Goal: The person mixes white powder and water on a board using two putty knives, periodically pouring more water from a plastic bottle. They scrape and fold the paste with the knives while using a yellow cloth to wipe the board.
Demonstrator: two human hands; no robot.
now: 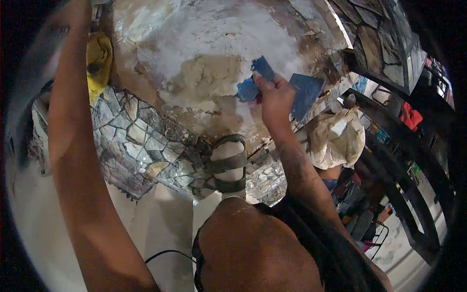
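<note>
My right hand [277, 100] is closed, thumb and fingers pinching a flat blue spreader [262, 68] that lies close over the pale, patchy surface [202, 75]. A second blue patch [247, 90] shows by the fingertips, and a square blue plate [307, 95] appears just right of the hand. White, powdery or wet-looking material covers the upper part of the surface, with a tan damp area in the middle. My left arm stretches up the left side, and its hand is cut off at the top edge.
Below the surface is a stone-patterned wall [138, 129]. My sandalled foot [228, 165] stands at the centre. A yellow item [98, 63] hangs at left. To the right are a crumpled beige bag [335, 138], dark railings [413, 194] and cluttered items beyond them.
</note>
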